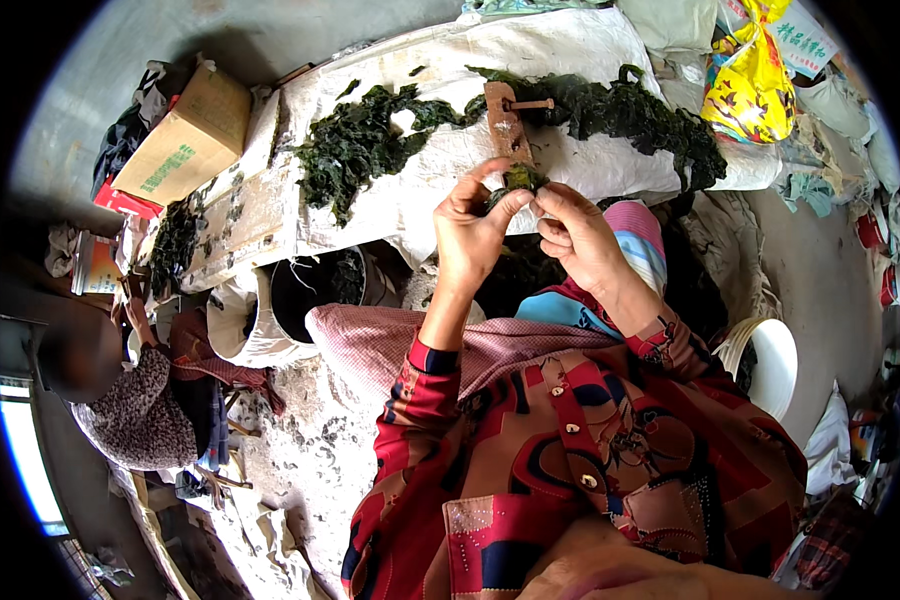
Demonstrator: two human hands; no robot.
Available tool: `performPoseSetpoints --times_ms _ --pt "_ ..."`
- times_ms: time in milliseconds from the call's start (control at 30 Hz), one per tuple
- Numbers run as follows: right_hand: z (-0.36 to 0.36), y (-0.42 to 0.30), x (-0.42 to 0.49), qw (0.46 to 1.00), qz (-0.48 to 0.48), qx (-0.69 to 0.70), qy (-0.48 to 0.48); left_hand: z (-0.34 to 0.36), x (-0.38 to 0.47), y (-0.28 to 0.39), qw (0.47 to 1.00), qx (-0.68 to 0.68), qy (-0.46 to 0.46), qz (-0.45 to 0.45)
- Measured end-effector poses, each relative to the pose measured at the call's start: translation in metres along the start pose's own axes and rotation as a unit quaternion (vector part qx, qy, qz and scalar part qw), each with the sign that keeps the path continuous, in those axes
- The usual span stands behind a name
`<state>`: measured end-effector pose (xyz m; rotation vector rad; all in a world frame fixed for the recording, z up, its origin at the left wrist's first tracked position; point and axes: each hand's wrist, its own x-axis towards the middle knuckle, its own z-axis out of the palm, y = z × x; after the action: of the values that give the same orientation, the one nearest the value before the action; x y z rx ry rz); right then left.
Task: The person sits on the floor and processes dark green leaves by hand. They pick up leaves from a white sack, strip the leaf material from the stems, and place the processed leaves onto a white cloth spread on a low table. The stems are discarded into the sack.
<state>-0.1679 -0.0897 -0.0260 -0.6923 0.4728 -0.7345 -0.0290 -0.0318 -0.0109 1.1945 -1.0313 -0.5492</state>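
My left hand (469, 225) pinches a small folded bundle of dark green seaweed (523, 177) between thumb and fingers. From the other side, my right hand (581, 232) grips the edge of the same bundle, its fingertips touching my left thumb. Just beyond the fingers lies a rusty brown plate (507, 124) with a bolt-like peg (532, 104) sticking out to the right. A heap of loose seaweed (360, 142) spreads to the left of the plate on white sheeting (435, 202). Another long heap (615, 109) stretches to the right.
A dark bucket (319, 292) stands under the table's front edge, beside a pale sack (236, 319). A cardboard box (187, 135) rests at the table's left end. Another person (142, 412) sits at far left. A white bucket (772, 367) and yellow bag (750, 90) are at right.
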Motion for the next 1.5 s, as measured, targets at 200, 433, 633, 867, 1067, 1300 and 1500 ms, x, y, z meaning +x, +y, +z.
performPoseSetpoints --times_ms 200,433,633,867,1067,1300,1500 --pt "0.01 -0.028 -0.003 0.997 0.029 0.023 -0.065 -0.015 -0.01 0.019 0.966 0.223 -0.06 0.113" --pt "0.018 -0.053 0.016 0.978 0.011 -0.124 -0.165 -0.077 -0.011 0.017 0.975 0.212 -0.023 -0.061" --pt "0.061 -0.053 0.039 0.705 -0.18 -0.612 -0.309 -0.094 0.02 0.028 0.981 0.137 -0.13 0.032" --pt "0.077 -0.087 0.049 0.491 -0.374 -0.725 -0.307 -0.077 0.038 0.014 0.919 -0.147 -0.308 -0.198" --pt "0.04 -0.089 0.043 0.44 -0.314 -0.801 -0.257 -0.069 0.04 -0.018 0.945 0.106 -0.308 -0.024" --pt "0.021 -0.084 0.033 0.444 -0.311 -0.81 -0.224 -0.062 0.021 -0.024 0.96 0.14 -0.242 0.003" --pt "-0.001 -0.064 0.034 0.734 -0.181 -0.608 -0.242 -0.061 0.024 -0.025 0.984 0.095 -0.149 -0.012"
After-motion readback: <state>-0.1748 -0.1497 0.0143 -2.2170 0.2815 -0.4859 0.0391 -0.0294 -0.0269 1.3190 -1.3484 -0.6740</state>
